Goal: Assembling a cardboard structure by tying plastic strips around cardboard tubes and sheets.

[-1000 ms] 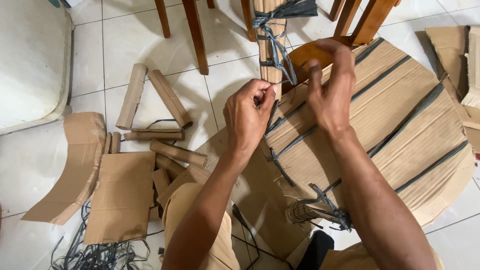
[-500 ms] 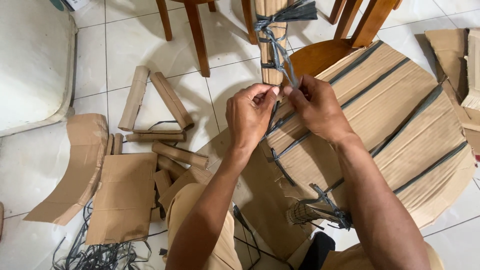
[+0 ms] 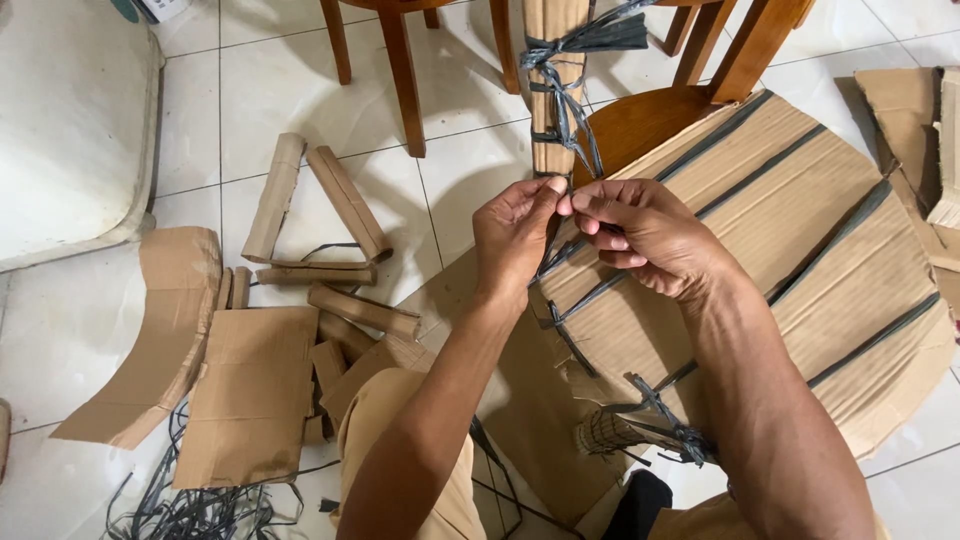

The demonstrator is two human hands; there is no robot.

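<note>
A round tabletop wrapped in brown cardboard (image 3: 800,250) lies tilted before me, bound by several dark grey plastic straps (image 3: 770,150). One cardboard-wrapped leg (image 3: 555,90) sticks up at its far edge, tied with the same grey strap. My left hand (image 3: 515,235) and my right hand (image 3: 640,230) meet at the base of that leg. Both pinch a strand of grey strap between thumb and fingers. A second wrapped leg (image 3: 620,430) with knotted strap points toward me near my right forearm.
Cardboard tubes (image 3: 345,200) and flat cardboard sheets (image 3: 250,395) lie on the white tile floor at left, with a tangle of cut grey strap (image 3: 200,510) by my knee. Wooden chair legs (image 3: 400,70) stand behind. A white object (image 3: 70,130) fills the upper left.
My right hand came down from the top edge of the wrapped tabletop to meet the left hand. Both now pinch the strap at the leg's base.
</note>
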